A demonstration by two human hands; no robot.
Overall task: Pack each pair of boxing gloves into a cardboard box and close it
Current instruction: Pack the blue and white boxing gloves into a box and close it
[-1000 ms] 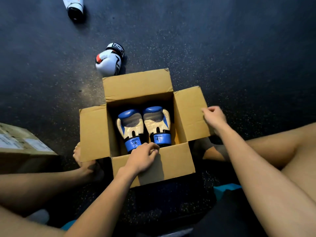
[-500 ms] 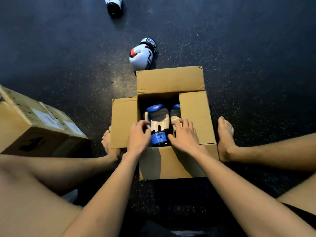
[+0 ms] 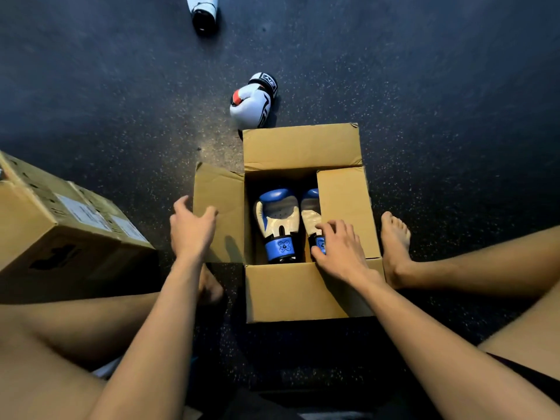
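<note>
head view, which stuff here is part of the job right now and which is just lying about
In the job now:
open cardboard box
blue gloves inside it
right flap, folded in under the right hand
left flap, at the left hand

Lying about:
white glove on the floor behind the box
second white glove at the top edge
closed box at the left

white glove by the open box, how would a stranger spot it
Find the open cardboard box on the dark floor. The white glove lies just beyond its far flap, orange patch showing. The blue gloves sit inside the box; the other white glove lies farther off.
</note>
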